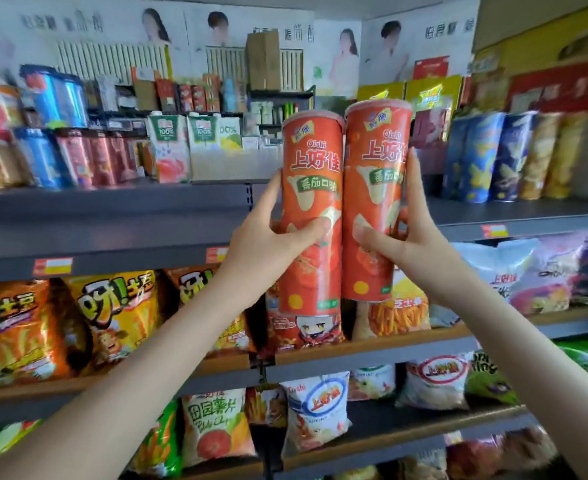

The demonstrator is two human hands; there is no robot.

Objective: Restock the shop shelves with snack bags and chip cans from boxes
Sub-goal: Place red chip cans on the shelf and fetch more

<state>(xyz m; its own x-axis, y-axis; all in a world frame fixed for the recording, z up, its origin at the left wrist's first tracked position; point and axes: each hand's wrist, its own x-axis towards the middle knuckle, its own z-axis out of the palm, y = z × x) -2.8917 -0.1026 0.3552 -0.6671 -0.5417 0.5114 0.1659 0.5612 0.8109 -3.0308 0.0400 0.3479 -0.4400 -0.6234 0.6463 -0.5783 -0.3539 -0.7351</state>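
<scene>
Midway, I'd say: left hand (268, 244) grips one red chip can (311, 216), right hand (413, 244) grips a second can (375, 202), both upright, touching, raised before the top shelf (112, 216), not yet placed; lower snack-bag shelves (372, 348) look stocked

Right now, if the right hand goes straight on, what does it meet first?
Probably nothing soon: the right hand, gripping a tall orange chip can, aims at an open gap on the grey metal shelf; depth unclear.

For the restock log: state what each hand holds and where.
The left hand grips the left can around its lower middle; right hand, right can, likewise.
</scene>
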